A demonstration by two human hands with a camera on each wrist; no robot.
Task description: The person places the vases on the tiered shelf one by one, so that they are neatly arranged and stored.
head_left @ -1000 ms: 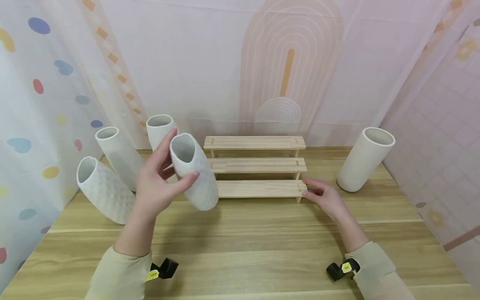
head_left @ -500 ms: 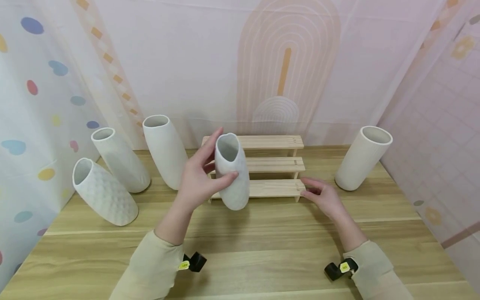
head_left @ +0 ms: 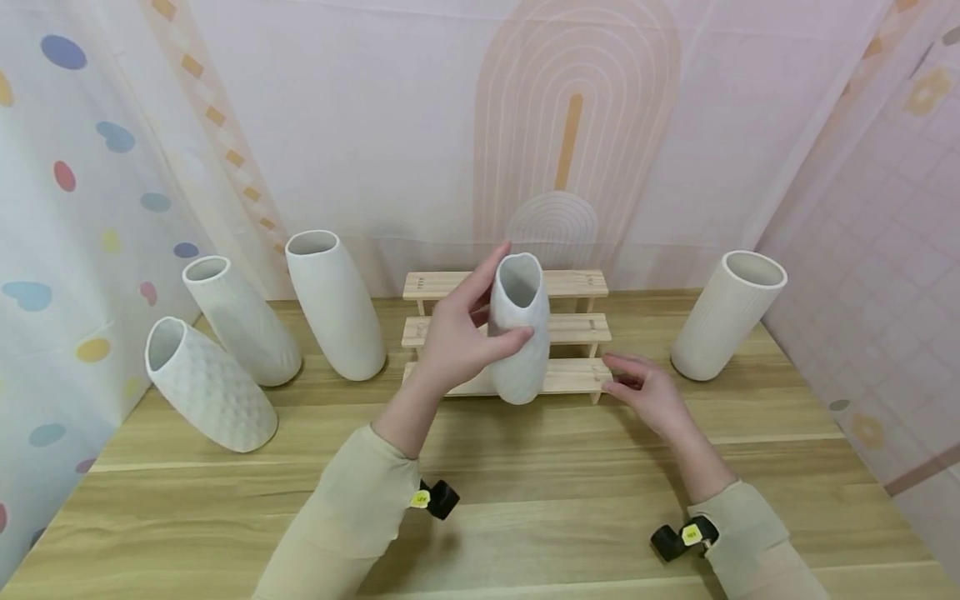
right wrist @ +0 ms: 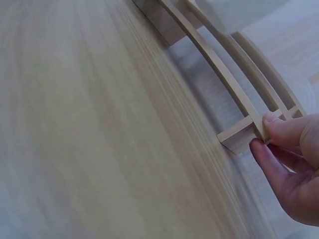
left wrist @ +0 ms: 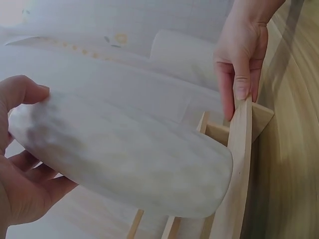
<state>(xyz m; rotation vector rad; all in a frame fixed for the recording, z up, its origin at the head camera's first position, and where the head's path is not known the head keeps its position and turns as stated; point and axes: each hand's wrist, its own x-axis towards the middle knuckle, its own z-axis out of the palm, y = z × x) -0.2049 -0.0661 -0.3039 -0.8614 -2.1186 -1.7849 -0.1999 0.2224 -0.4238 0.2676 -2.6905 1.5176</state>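
My left hand (head_left: 467,337) grips a white dimpled vase (head_left: 521,333) around its upper part, thumb across the front and fingers behind. In the head view the vase overlaps the lowest shelf of a three-tier wooden stand (head_left: 573,377), mouth up and slightly tilted. The left wrist view has the vase's base (left wrist: 209,184) close by the front board. My right hand (head_left: 651,396) pinches the right end of the lowest board; in the right wrist view its thumb (right wrist: 279,130) lies on one face of the wood and a finger on the other.
On the table's left stand a bumpy white vase (head_left: 213,387), a slim white vase (head_left: 243,325) and a smooth white vase (head_left: 335,308). A ribbed white vase (head_left: 726,317) stands right of the stand. A patterned curtain (head_left: 360,125) hangs behind the wooden table (head_left: 540,500).
My left hand has carried the dimpled vase rightward from beside the left vases to in front of the stand's middle. My right hand has stayed at the board's end.
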